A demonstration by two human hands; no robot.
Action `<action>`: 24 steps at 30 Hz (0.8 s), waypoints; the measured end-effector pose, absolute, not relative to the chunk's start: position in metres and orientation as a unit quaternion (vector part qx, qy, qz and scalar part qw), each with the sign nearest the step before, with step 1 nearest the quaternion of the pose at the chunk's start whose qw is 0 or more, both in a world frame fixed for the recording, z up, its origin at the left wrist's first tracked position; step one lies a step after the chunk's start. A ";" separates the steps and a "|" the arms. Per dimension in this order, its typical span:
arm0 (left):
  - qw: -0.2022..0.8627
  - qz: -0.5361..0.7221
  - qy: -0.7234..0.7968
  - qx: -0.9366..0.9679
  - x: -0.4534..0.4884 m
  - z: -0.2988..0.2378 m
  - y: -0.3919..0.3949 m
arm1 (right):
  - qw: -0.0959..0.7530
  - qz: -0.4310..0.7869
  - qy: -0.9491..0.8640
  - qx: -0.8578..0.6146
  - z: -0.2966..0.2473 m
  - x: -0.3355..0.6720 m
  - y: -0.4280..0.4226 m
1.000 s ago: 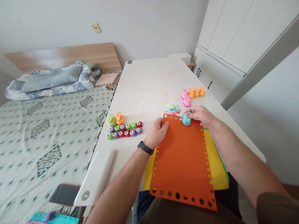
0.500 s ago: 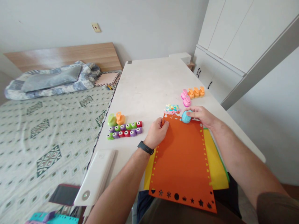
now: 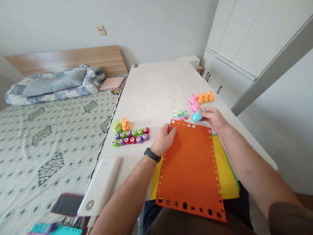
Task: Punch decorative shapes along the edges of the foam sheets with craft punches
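Note:
My left hand (image 3: 166, 138) pinches the upper left edge of an orange sheet of paper (image 3: 189, 166), which has cut-out shapes along its borders. Between the fingers of my right hand (image 3: 214, 119) is a light blue craft punch (image 3: 197, 115), held just beyond the sheet's top edge and apart from it. Small holes, one of them round, show along that top edge. Yellow paper (image 3: 226, 169) lies beneath the orange sheet, with a green edge showing. A pile of tiny punched paper pieces (image 3: 180, 113) sits just past the sheet.
Pink punches (image 3: 195, 105) and orange punches (image 3: 205, 97) stand at the right of the white table (image 3: 156, 88). Several small punches (image 3: 129, 137) stand in rows at left, beside a green punch (image 3: 117, 125). A long white device (image 3: 100, 186) lies on the table's left edge, near the bed.
My right hand has lifted the light blue punch off the sheet's top edge and moved it slightly away, uncovering holes there. My left hand has stayed in place.

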State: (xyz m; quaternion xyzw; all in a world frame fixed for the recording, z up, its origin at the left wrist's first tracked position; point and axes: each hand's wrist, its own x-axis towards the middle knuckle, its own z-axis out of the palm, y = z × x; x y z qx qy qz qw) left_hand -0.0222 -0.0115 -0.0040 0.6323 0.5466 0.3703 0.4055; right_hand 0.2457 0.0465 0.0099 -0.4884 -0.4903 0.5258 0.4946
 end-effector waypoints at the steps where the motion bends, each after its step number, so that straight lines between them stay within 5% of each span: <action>1: 0.407 0.370 0.547 0.631 -0.022 -0.004 -0.011 | 0.498 0.524 -0.489 -0.488 0.010 0.246 0.046; 11: 0.421 0.367 0.551 0.620 -0.021 -0.002 -0.013 | 0.558 0.461 -0.523 -0.450 0.020 0.234 0.040; 24: 0.418 0.367 0.558 0.616 -0.020 0.003 -0.014 | 0.514 0.436 -0.581 -0.456 0.026 0.217 0.030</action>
